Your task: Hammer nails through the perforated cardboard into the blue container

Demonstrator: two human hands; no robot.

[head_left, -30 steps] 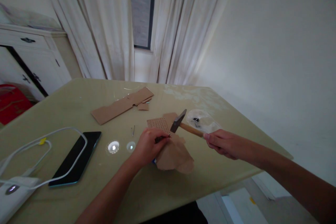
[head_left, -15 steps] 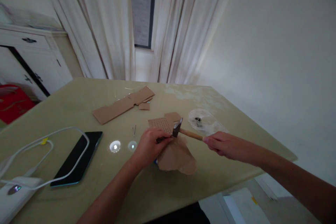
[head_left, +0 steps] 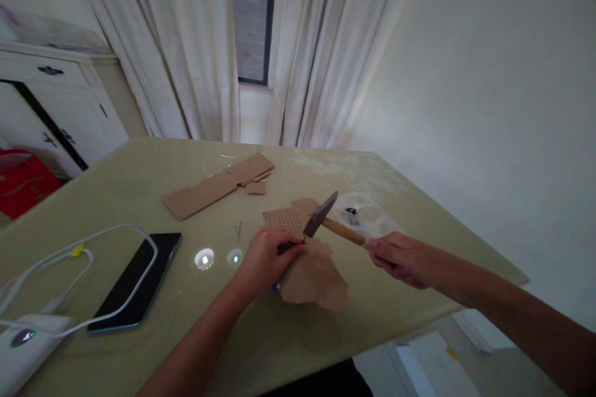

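Observation:
My right hand [head_left: 404, 258] grips the wooden handle of a hammer [head_left: 322, 213]. Its metal head is tilted, close above the fingertips of my left hand [head_left: 272, 260]. Those fingers are pinched together over a brown sheet punched with rows of small holes [head_left: 285, 221]. Something small and dark shows at the fingertips, too hidden to name. Crumpled brown paper [head_left: 313, 279] lies right beside my left hand, with a bit of blue at its lower left edge. Two thin metal pins [head_left: 237, 231] rest on the table left of the sheet.
Brown cardboard strips [head_left: 218, 186] lie farther back on the table [head_left: 186, 360]. A clear plastic bag [head_left: 367, 214] with small black pieces is at the right. At the left are a dark tablet [head_left: 139, 282], a white cable [head_left: 116, 229] and a white power strip [head_left: 37, 347].
The hammer has risen slightly and its head has tipped back, away from the left fingertips. My right hand has shifted a little to the right. My left hand stays in place.

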